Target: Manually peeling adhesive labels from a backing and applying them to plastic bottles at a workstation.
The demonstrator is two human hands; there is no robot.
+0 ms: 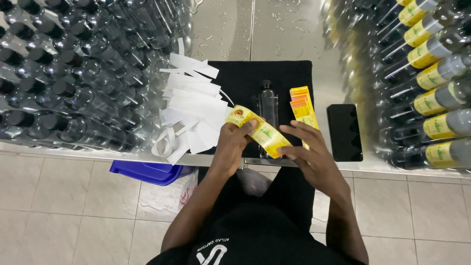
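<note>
My left hand (231, 142) pinches a yellow label strip (257, 130) at its left end, thumb on top. My right hand (306, 147) touches the strip's right end with fingers spread. Under the strip a clear plastic bottle with a black cap (268, 105) lies on a black mat (245, 78). A stack of yellow and orange labels (303, 108) sits on the mat just right of the bottle.
A heap of white backing strips (191, 110) lies left of my hands. Several unlabelled black-capped bottles (73, 73) are piled at left, labelled bottles (436, 88) at right. A black phone (344, 131) rests on the steel table (284, 29). A blue bin (147, 172) stands below.
</note>
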